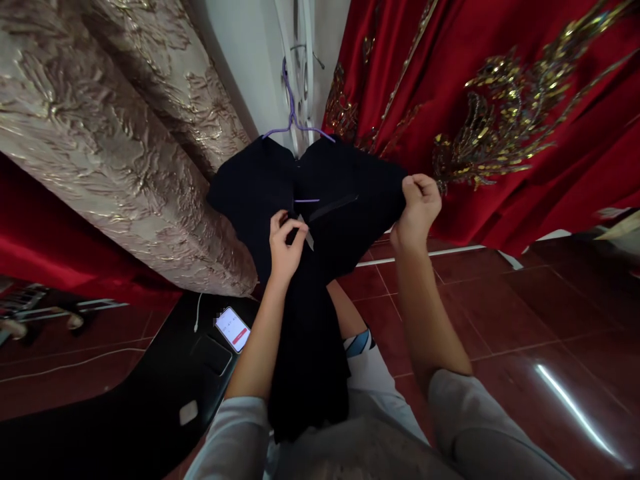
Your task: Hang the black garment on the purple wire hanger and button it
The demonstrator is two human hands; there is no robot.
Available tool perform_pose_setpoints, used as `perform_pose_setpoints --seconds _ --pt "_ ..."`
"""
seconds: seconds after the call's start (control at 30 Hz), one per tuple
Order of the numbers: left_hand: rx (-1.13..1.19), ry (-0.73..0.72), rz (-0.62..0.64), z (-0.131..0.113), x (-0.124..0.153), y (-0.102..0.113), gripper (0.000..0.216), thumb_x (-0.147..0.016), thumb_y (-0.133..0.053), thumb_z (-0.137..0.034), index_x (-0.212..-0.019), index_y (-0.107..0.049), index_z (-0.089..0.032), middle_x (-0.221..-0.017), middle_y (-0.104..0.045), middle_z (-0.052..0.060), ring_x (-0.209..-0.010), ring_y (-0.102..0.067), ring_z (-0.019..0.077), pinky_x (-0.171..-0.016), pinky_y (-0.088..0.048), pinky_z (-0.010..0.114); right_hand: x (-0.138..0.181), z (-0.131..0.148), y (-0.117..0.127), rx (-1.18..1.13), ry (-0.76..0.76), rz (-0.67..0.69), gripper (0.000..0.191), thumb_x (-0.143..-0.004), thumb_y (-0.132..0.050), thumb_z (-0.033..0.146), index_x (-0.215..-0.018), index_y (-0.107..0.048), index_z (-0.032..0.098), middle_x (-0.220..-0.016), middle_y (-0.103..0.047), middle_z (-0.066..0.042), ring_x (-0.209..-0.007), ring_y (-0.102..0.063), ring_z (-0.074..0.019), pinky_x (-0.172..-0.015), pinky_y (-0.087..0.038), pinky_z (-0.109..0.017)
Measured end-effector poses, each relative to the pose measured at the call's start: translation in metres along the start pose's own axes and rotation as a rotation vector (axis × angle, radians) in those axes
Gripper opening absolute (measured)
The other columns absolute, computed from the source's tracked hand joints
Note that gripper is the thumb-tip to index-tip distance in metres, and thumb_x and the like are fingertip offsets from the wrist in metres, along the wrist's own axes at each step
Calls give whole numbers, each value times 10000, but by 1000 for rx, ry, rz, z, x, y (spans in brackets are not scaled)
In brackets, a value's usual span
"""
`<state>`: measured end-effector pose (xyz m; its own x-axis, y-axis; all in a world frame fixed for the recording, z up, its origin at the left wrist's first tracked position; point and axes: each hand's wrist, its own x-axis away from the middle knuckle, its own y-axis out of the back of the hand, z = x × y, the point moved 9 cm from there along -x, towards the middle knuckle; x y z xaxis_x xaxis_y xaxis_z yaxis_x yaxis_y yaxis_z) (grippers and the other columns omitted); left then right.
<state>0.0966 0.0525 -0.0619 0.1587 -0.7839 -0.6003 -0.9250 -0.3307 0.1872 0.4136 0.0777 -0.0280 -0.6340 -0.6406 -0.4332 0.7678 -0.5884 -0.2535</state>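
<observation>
A dark navy or black shirt (330,250) hangs in front of me on a purple wire hanger (292,123). Part of the hanger's lower bar shows through the front opening. My left hand (287,248) is closed at the middle of the front, thumb and fingertips pinching the cloth by the opening. Right beside those fingertips lies a small pale grey strip (307,233), perhaps a label. On the right, my right hand (420,208) grips the end of the sleeve and holds it out sideways. Below, dark cloth drapes down towards my lap.
Textured beige-gold fabric (130,147) hangs on the left, red cloth with gold sequins (500,127) on the right. White rack bars (306,67) stand behind the hanger. A black table (125,413) holds a lit phone (233,329), a dark phone-like object (213,355) and a white case (189,413).
</observation>
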Motion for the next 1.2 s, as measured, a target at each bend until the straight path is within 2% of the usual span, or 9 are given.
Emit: perform_pose_setpoints --seconds 0.13,0.2,0.27,0.4,0.57,0.8,0.97,1.07,1.2 --pt "47 -33 76 -6 -2 4 221 -1007 -604 -373 -1025 -771 -230 -1163 -687 90 -1150 -634 236 -1055 -463 421 3 43 10 132 153 -73 192 -852 -599 273 -1028 -536 227 -1076 -625 -72 -1120 -632 -221 -1070 -475 -417" --pt "123 -16 -2 -13 5 15 210 -1013 -600 -349 -1006 -775 -232 -1018 -700 72 -1001 -656 215 -930 -505 373 27 81 12 187 302 -90 302 -827 -627 190 -1115 -553 241 -1288 -599 -95 -1287 -556 -232 -1149 -421 -419" --pt "171 -22 -114 -27 20 27 162 -991 -636 -308 -971 -784 -246 -951 -670 55 -926 -632 203 -851 -496 344 60 100 9 85 310 -64 269 -868 -622 207 -1118 -533 251 -1184 -627 -87 -1161 -623 -228 -1008 -513 -394" --pt "201 -18 -261 -68 56 39 171 -974 -623 -276 -917 -783 -291 -847 -568 33 -836 -558 203 -772 -469 342 137 47 -47 137 -115 409 283 -848 -712 370 -1019 -528 240 -920 -646 -24 -751 -617 -165 -691 -508 -299" --pt "230 46 -127 -100 73 25 217 -933 -666 -251 -1080 -788 -354 -909 -536 41 -809 -526 205 -700 -468 344 196 -28 -64 243 -401 693 259 -773 -708 414 -877 -592 208 -752 -646 -13 -693 -581 -166 -654 -454 -277" --pt "204 282 -157 -36 77 27 544 -821 -746 -190 -1336 -673 -352 -1093 -521 44 -840 -517 141 -679 -498 238 222 -56 -23 182 -753 971 395 -858 -569 492 -669 -649 153 -594 -648 -57 -517 -531 -134 -514 -361 -256" --pt "237 290 -193 -31 84 22 567 -882 -717 -258 -1416 -553 -350 -1117 -557 54 -746 -524 125 -651 -513 252 213 -51 -16 127 -646 857 465 -849 -672 559 -608 -590 170 -551 -571 -16 -516 -501 -116 -538 -353 -257" --pt "360 300 -198 -25 88 25 438 -915 -627 -215 -1314 -488 -330 -942 -609 12 -696 -572 131 -698 -538 280 212 -46 -17 110 -632 798 526 -831 -694 623 -585 -559 178 -528 -512 1 -503 -459 -112 -517 -309 -261" --pt "425 450 237 0 99 -6 259 -805 -688 -130 -997 -549 -234 -830 -636 -5 -760 -655 147 -750 -549 277 214 -38 -21 77 -583 761 559 -842 -691 640 -569 -505 188 -527 -447 19 -506 -394 -101 -514 -271 -264"
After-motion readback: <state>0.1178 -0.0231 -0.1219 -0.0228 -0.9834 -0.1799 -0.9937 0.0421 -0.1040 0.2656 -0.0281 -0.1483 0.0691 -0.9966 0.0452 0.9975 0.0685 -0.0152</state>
